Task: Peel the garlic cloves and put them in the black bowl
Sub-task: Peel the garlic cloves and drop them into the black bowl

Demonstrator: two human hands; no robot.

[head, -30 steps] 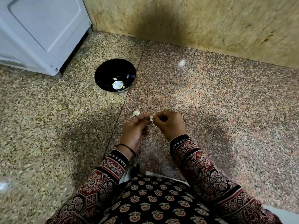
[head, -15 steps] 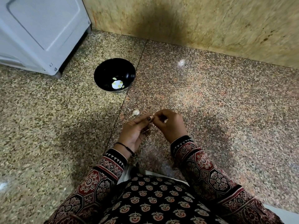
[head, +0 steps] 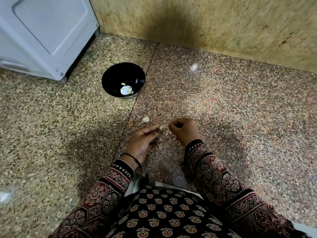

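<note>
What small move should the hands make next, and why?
Probably the right hand should pull the skin away from the garlic clove. The left hand pinches the clove, the right hand pinches the loose skin beside it, and the clove looks only partly peeled, so the black bowl can wait.

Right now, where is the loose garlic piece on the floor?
Head view, left of centre: the garlic piece lies beyond the left hand, short of the black bowl.
</note>
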